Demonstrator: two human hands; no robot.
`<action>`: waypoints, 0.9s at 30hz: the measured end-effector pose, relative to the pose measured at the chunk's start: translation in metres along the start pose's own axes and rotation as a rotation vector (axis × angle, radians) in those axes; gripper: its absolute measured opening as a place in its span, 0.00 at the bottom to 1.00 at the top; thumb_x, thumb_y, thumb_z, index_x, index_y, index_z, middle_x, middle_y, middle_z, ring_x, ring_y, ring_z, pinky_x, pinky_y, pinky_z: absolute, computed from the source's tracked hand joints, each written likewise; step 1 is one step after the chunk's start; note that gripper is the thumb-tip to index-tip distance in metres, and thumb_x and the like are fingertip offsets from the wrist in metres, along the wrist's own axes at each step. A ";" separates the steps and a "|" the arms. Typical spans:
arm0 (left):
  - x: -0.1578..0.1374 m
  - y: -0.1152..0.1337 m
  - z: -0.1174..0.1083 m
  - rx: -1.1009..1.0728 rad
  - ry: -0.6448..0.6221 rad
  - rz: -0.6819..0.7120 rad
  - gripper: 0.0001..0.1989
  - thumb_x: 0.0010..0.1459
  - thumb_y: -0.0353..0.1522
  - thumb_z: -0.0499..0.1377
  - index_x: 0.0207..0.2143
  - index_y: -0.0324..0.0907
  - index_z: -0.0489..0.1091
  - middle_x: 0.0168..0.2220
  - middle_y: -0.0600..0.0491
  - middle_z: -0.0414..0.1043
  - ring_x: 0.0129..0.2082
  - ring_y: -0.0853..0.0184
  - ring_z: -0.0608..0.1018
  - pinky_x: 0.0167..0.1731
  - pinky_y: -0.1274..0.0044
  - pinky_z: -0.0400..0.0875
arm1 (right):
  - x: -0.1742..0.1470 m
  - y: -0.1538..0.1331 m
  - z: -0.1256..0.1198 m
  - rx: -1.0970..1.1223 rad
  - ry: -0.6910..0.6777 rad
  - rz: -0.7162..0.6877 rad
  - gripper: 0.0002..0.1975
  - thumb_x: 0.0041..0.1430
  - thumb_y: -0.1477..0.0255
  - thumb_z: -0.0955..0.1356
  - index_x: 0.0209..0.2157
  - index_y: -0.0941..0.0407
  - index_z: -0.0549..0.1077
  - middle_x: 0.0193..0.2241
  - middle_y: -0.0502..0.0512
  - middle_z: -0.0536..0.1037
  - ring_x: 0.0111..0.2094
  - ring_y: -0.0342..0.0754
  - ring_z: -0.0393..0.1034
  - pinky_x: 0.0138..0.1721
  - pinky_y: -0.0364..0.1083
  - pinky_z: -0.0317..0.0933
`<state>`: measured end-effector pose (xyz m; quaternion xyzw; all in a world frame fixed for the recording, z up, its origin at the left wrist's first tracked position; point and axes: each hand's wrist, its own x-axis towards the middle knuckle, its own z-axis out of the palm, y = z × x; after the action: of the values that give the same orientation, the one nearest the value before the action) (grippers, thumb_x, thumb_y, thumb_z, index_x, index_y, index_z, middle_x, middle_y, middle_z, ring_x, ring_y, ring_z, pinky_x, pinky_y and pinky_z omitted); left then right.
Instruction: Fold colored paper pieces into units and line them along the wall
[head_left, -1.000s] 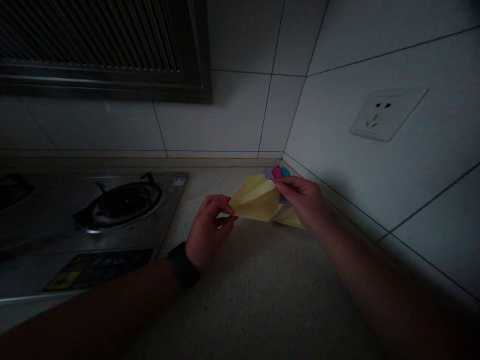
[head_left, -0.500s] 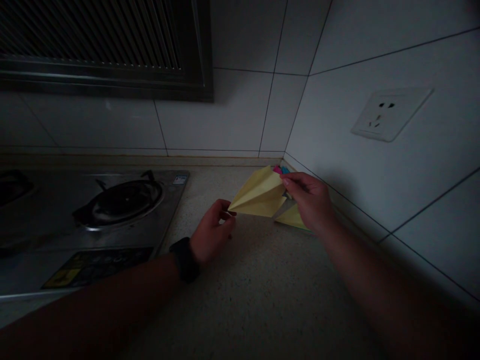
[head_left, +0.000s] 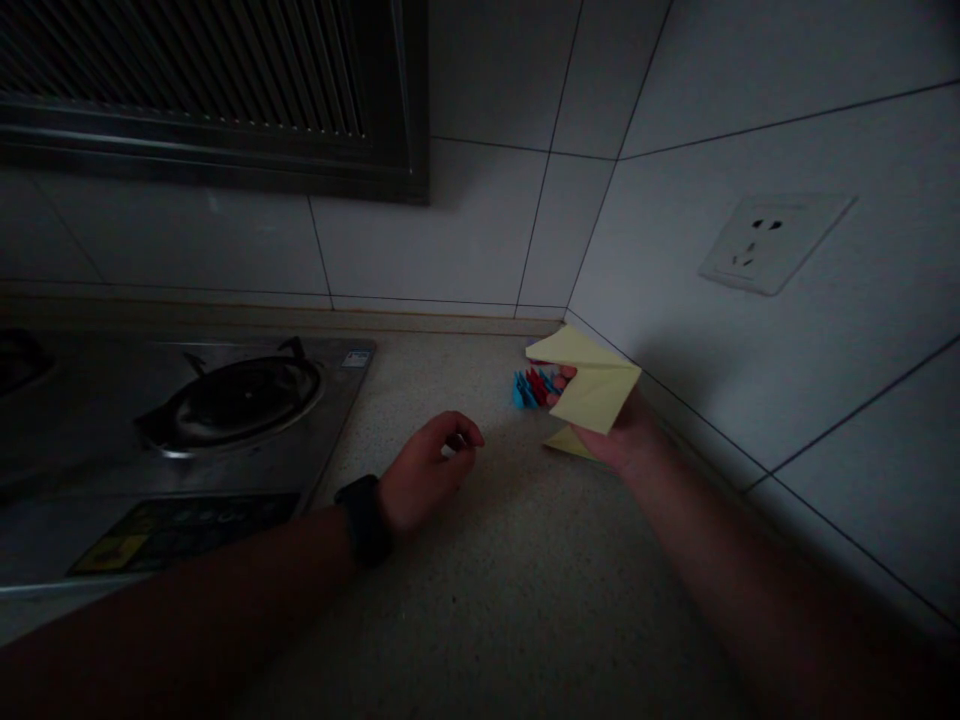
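Note:
My right hand [head_left: 626,432] grips a folded pale yellow paper airplane [head_left: 596,395] above the counter near the corner. Its creased sheet covers part of the palm, and some fingertips show at its left edge. Beneath that hand, a second piece of yellow folded paper [head_left: 568,443] lies on the counter, partly hidden. Small blue and red folded pieces [head_left: 534,387] sit just beyond, close to the fingertips. My left hand [head_left: 431,465], with a dark watch on the wrist, hovers over the counter to the left; its fingers are loosely curled, thumb apart, holding nothing.
On the left is a gas stove [head_left: 244,400] set into the speckled counter [head_left: 480,600]. A range hood [head_left: 225,110] hangs above it. White tiled walls meet behind the papers, and a wall socket [head_left: 772,243] is on the right.
My left hand has let go of the paper airplane's tip. My right hand has turned the airplane and moved it slightly right, uncovering the blue and red pieces.

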<state>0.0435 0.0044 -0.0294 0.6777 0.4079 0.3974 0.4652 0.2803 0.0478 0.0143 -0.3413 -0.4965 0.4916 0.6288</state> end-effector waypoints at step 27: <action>-0.001 0.003 -0.001 0.086 -0.034 0.006 0.06 0.57 0.30 0.54 0.37 0.41 0.67 0.34 0.55 0.65 0.23 0.75 0.66 0.22 0.81 0.63 | -0.005 0.001 0.007 -0.002 0.085 0.015 0.03 0.48 0.74 0.69 0.25 0.51 0.72 0.25 0.49 0.75 0.25 0.45 0.69 0.26 0.45 0.66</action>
<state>0.0427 0.0027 -0.0261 0.7049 0.4148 0.3692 0.4413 0.2729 0.0425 0.0137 -0.3662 -0.4674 0.4809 0.6452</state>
